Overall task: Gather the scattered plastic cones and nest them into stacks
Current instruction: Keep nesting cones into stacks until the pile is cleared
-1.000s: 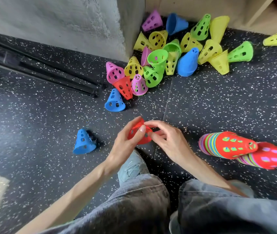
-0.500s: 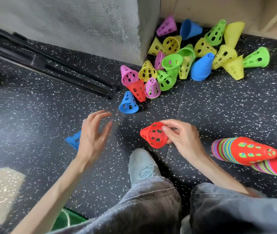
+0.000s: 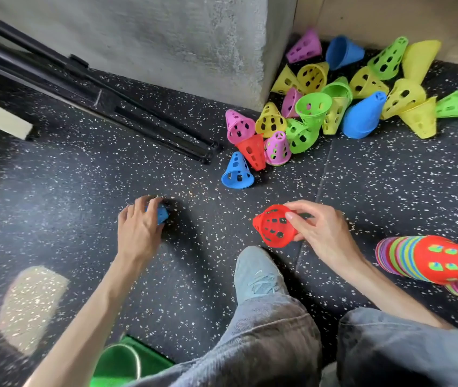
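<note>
My right hand (image 3: 318,231) holds a red perforated cone (image 3: 273,226) just above the floor, thumb on its rim and its open mouth facing left. My left hand (image 3: 138,227) has come down over a lone blue cone (image 3: 160,213) on the floor, its fingers curled round the cone and hiding most of it. Another blue cone (image 3: 237,173) stands upright further ahead. Behind it lies a jumbled pile of several pink, yellow, green, blue and red cones (image 3: 333,104). A nested stack with a red cone outermost (image 3: 431,259) lies on its side at the right.
A grey concrete pillar (image 3: 180,43) rises ahead, with folded black tripod legs (image 3: 110,104) lying on the speckled rubber floor to its left. My shoe (image 3: 258,272) and jeans-clad knees fill the bottom. A green object (image 3: 121,361) sits beside my left leg.
My left hand let go of the red cone, swung left and closed over the lone blue cone. My right hand kept the red cone and shifted slightly right.
</note>
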